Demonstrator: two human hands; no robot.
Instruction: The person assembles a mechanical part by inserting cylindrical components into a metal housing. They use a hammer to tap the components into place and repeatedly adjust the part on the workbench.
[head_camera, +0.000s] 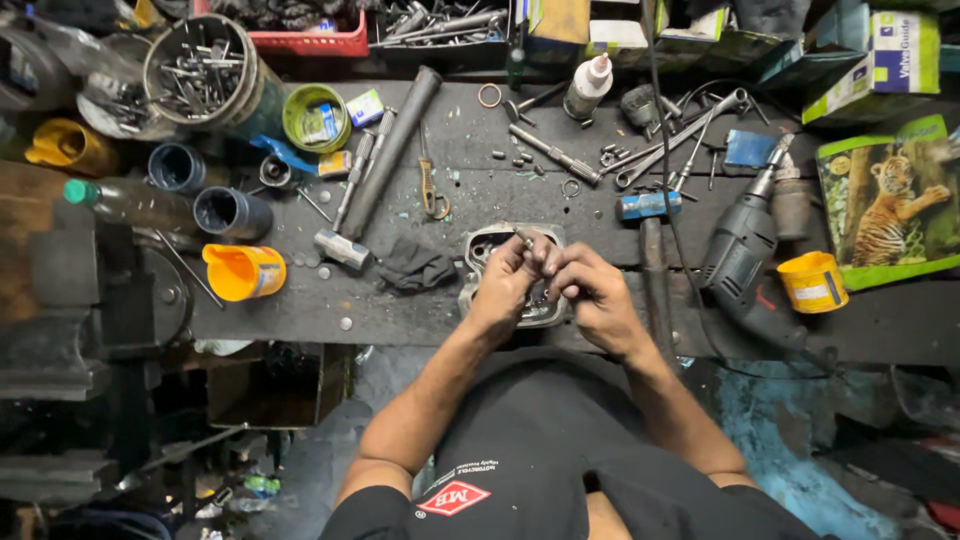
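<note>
Both my hands meet over a grey metal engine part (487, 246) lying near the front edge of the dark workbench (400, 310). My left hand (512, 282) pinches a small metal rod-like piece (524, 237) that sticks up above the fingers. My right hand (588, 288) is closed next to it, fingertips touching the left hand's fingers; what it holds is hidden. Most of the engine part is covered by my hands.
A hammer (352, 205) and a dark rag (415, 265) lie to the left, with an orange cup (243, 271) and dark pots. A blue-headed hammer (650, 240), an electric drill (745, 255), wrenches (680, 140) and a yellow tin (812, 282) lie to the right. A vise (90, 300) stands at the left edge.
</note>
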